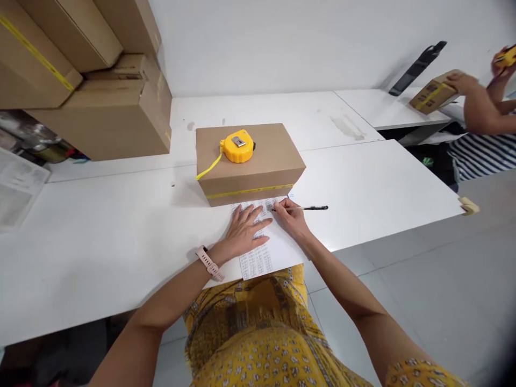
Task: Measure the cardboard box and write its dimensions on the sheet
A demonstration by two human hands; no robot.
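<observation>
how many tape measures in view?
2: yellow tape measure on the cardboard box; second tape measure, cut off by the frame, in a co-worker's hand at far right. More may be hidden.

Left hand (244,234) flat, fingers spread, on written sheet (287,247); pink wristband (209,263) at its 8 o'clock. Right hand (293,219) grips pen (316,208), tip at sheet, black end toward 3 o'clock. Cardboard box (250,181) at sheet's 12 o'clock; yellow tape measure (239,147) on top, yellow strip (210,167) running toward 8 o'clock. View's 10 o'clock: stacked cartons (116,118) on white table (100,236). 2 o'clock: co-worker's hand (463,83) on small box (431,97).
</observation>
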